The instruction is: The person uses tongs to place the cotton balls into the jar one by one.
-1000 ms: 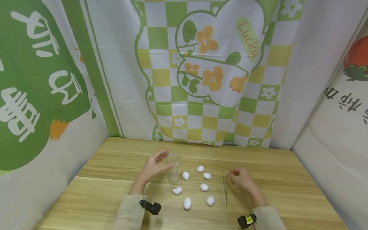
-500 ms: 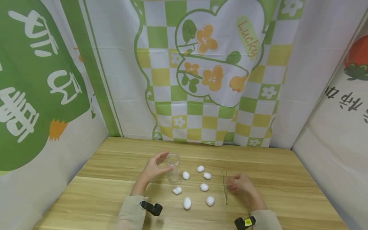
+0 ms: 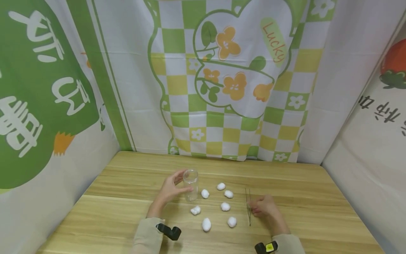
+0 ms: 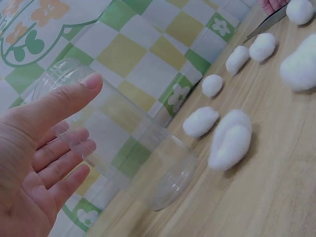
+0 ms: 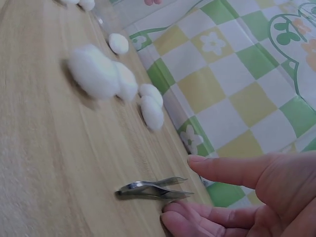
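Left hand (image 3: 171, 187), loosely spread, brackets the upright jar (image 3: 191, 196), well inside the left edge of the worktop (image 3: 317, 204); right hand (image 3: 265, 205), fingers parted, is beside the tweezers (image 5: 143, 185), well inside the right edge. Cotton balls (image 3: 225, 207) lie between, short of the far edge.

On the table (image 3: 317, 206), cotton balls (image 3: 225, 207) mostly between jar (image 4: 131, 140) at left and tweezers (image 5: 150, 189) at right, curtain (image 3: 231, 135) behind.

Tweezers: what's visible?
The tweezers look silvery and metallic: two slim arms joined at the end nearer the person, tips spread and pointing away. They lie on the table, right of the cotton balls, beside the right hand; whether it touches them is unclear.
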`<state>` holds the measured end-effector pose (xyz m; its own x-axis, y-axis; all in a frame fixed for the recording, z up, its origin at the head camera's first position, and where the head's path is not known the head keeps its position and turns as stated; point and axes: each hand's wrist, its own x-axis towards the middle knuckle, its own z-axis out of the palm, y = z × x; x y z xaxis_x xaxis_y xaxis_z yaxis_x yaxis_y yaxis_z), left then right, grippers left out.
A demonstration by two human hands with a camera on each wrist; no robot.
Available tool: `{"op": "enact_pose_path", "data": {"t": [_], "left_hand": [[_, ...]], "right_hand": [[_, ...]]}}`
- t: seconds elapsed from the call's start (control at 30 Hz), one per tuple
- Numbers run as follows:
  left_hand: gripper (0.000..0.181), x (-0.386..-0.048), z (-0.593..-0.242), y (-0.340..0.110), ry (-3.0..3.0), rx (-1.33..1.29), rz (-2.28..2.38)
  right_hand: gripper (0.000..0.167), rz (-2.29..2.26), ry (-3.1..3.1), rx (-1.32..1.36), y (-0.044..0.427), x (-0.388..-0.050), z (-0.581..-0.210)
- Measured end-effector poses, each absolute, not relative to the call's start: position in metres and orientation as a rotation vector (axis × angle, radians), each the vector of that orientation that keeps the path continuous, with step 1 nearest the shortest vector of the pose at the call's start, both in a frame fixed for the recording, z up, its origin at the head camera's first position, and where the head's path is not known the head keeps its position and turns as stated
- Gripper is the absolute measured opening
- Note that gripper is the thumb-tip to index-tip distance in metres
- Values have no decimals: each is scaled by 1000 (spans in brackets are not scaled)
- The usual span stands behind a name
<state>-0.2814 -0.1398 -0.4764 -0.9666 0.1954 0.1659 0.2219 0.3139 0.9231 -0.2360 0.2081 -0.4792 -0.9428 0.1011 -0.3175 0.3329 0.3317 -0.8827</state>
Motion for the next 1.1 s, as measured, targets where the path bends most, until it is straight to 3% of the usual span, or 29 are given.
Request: {"op": "enact_pose_path", "data": {"t": [0.8,1.1], "left_hand": [[66,-278,-487,-132,-2459,-380,-1865],[66,-276,-487,-129,-2430,-336,-1872]], "right_hand": [[26,-1494,2564,575,195,-235,-484],[21,-1466,2594,580,194,-236,-483]]}}
